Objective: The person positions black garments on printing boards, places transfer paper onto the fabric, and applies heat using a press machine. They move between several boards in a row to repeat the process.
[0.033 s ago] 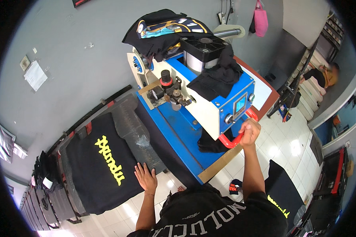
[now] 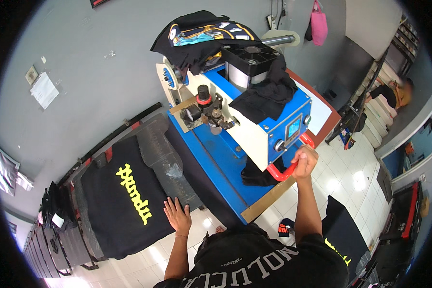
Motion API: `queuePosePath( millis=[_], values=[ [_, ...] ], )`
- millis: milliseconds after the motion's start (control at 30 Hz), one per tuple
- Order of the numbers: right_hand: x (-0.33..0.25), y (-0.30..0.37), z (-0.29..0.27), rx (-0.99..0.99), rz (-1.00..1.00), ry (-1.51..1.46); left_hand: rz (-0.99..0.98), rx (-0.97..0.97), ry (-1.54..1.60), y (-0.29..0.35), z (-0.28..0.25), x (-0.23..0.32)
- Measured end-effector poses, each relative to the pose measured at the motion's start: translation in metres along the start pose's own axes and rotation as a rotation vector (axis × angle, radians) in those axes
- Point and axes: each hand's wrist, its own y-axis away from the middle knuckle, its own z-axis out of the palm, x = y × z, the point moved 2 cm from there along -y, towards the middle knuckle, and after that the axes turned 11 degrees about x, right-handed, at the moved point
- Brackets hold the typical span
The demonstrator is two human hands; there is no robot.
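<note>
My right hand is wrapped round the red handle at the front of a blue and cream heat press. Flat, with its fingers stretched out, my left hand rests at the right edge of a black T-shirt bearing yellow lettering. That shirt lies spread over a dark grey board left of the press. Black fabric shows beneath the front of the press; most of it is hidden by the press head.
Black garments are draped on top of the press. To my right hangs another black shirt with yellow print. More dark boards line the left side. A person is on the stairs at the far right.
</note>
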Motion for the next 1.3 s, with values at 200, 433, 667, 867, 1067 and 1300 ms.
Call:
queuePosePath(
  millis=[200, 433, 667, 867, 1067, 1300],
  values=[
    [0.014, -0.001, 0.000, -0.001, 0.002, -0.009, -0.031, 0.055, 0.147, 0.002, 0.000, -0.014],
    [0.087, -0.032, -0.034, -0.115, 0.164, 0.016, -0.139, -0.041, 0.716, 0.046, -0.018, 0.046],
    [0.174, -0.088, -0.073, -0.199, 0.329, 0.329, -1.202, -1.042, 1.414, 0.113, 0.044, 0.077],
    [0.227, -0.111, -0.091, -0.247, 0.404, 0.463, -1.270, -1.086, 1.567, 0.124, 0.047, 0.090],
    [0.250, -0.111, -0.090, -0.296, -0.086, 1.100, -1.331, -0.947, 1.763, 0.131, 0.036, 0.086],
    [0.301, -0.132, -0.104, -0.281, -0.015, 1.205, -1.156, -0.725, 1.836, 0.126, -0.012, 0.071]
  ],
)
